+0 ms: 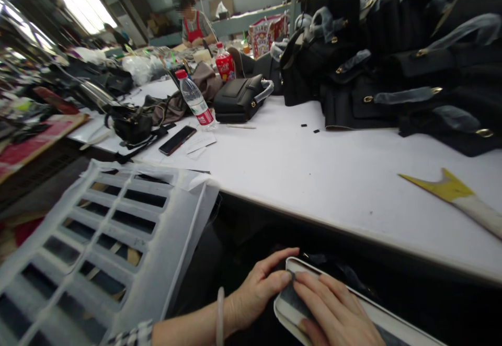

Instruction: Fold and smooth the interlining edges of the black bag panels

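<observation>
Held in the left hand (pixel 254 296) at one rounded corner: a long white-edged panel (pixel 290 312), with thumb laid on the face, forefinger stretched along the far edge and only a narrow gap between them. Spread across the same face, close beside the thumb: the fingers of the right hand (pixel 341 312), in contact with the panel and partly covering it; impossible to tell whether clamped from beneath. Running away from the grip to the lower right, past the right hand: the rest of the panel, in part out of view. Just beyond the grip, across a dark gap: the near edge of a white table (pixel 314 168), higher than the hands and in the way of any forward reach. Left of the grip, near the left forearm: a slatted grey crate (pixel 168 220). Beyond the grip and leftward, on the table: a phone (pixel 178 140), a clear bottle (pixel 196 100) and a black bag (pixel 237 97). Beyond and rightward: heaped bags (pixel 392 74), with a yellow-ended tool (pixel 455 186) nearer. Far beyond: a person in a red apron (pixel 194 32).
</observation>
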`<act>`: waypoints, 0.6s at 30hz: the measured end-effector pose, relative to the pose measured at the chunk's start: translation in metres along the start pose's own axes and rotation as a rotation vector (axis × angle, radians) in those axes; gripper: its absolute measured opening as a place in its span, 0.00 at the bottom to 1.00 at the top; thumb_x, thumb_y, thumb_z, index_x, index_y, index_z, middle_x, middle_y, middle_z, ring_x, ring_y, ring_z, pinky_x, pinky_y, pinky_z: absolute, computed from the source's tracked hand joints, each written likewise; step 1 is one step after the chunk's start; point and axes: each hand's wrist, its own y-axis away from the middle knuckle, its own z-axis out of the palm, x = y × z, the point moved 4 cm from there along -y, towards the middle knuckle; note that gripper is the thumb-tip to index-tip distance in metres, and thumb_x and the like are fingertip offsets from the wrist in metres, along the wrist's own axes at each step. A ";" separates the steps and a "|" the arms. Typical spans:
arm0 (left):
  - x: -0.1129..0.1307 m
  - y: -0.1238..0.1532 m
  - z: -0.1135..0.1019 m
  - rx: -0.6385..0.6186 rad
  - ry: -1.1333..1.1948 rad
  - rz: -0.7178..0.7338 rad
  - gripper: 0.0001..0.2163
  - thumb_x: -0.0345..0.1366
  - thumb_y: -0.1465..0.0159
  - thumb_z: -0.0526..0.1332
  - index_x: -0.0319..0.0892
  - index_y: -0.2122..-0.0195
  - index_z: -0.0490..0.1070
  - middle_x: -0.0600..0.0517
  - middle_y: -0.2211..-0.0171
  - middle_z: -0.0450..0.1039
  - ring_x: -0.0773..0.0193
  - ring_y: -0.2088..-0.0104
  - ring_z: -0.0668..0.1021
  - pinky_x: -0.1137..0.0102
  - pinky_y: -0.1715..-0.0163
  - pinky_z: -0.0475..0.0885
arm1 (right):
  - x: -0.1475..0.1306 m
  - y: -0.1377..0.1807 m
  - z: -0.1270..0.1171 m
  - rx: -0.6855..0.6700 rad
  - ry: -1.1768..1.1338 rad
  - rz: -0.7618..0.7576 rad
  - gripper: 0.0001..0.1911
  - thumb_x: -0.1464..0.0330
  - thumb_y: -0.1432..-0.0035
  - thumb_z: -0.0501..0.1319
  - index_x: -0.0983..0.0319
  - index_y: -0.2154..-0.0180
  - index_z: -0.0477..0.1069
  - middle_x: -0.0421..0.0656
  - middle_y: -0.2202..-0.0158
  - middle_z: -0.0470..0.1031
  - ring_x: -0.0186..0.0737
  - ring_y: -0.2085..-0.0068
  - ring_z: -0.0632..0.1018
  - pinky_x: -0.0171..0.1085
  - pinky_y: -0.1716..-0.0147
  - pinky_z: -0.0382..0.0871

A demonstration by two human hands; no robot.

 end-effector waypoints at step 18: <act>0.011 0.005 -0.005 0.011 -0.134 0.103 0.21 0.42 0.35 0.63 0.43 0.42 0.72 0.47 0.42 0.74 0.50 0.40 0.72 0.57 0.36 0.61 | -0.014 0.001 -0.007 -0.020 -0.261 0.312 0.22 0.79 0.46 0.59 0.56 0.50 0.72 0.36 0.46 0.77 0.45 0.48 0.74 0.41 0.50 0.75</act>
